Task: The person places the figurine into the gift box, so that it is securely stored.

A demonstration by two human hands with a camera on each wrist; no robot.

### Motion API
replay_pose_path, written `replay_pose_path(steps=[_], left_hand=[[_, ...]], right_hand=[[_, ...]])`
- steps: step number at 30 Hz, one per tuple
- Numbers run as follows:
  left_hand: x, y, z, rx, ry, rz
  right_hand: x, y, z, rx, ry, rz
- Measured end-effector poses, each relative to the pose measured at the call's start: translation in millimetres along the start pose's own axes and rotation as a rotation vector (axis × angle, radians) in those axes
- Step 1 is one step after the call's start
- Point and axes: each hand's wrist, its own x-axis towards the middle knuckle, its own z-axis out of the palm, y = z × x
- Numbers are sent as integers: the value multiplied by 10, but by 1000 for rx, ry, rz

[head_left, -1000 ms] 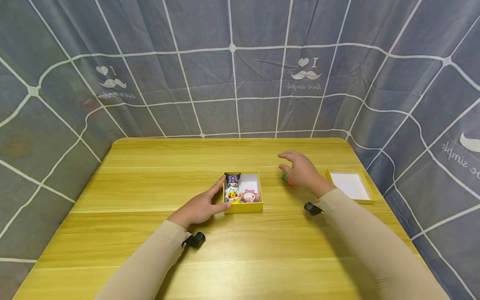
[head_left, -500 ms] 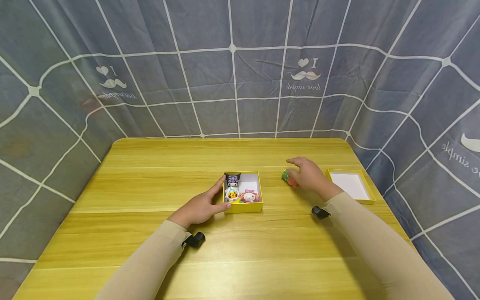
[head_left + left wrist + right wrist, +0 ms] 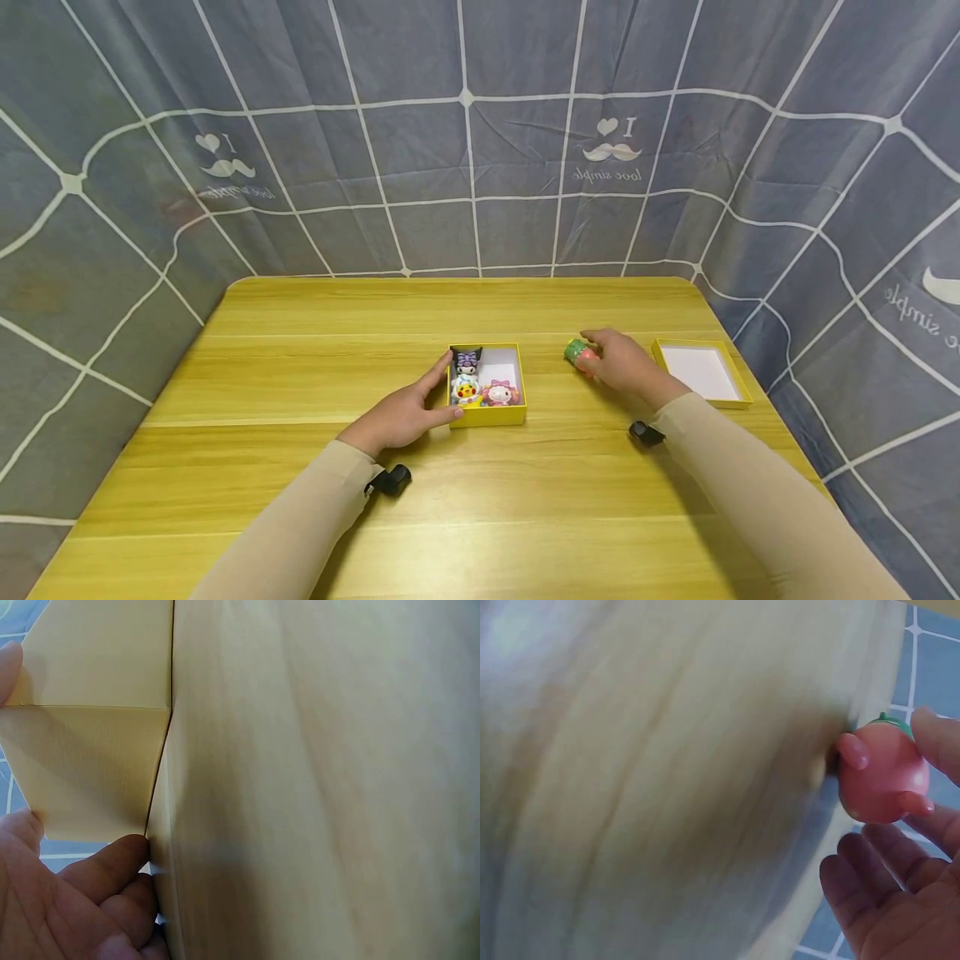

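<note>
In the head view, a small yellow box [image 3: 487, 416] stands on the table with several toy figurines in it. One has black pointed ears [image 3: 467, 362], one a yellow face [image 3: 466, 389], and a pink one [image 3: 500, 393] lies at the front right. My left hand [image 3: 401, 414] holds the box at its front left corner, thumb on the front wall and fingers along the left side. My right hand [image 3: 622, 362] has thumb and index finger at a pink-and-green figurine [image 3: 885, 774] on the table; its remaining fingers spread loosely below in the right wrist view.
A shallow yellow lid [image 3: 703, 373] with a white inside lies to the right, behind my right wrist. The wooden table [image 3: 480, 500] spreads around the box. A grey-blue curtain [image 3: 420, 150] with white lines surrounds its back and sides.
My right hand has moved right and toward me, coming down from above the pink-and-green figurine to take hold of it. My left hand and the box have stayed in place.
</note>
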Motion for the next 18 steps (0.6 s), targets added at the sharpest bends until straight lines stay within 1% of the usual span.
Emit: replay_pose_path(steps=[3,6,10,18], left_hand=[[2,0,-2,2,3,3],[5,5,-2,4,6,8],[5,8,-3,3,11,15],[1,6,0,-4,7,8]], right_hand=[[-6,21,34,-28,-13,-5],[-11,29,65,-51,-8,-20],[-11,19,70,-49,13,-29],[-7,17,62,-35,6,-22]])
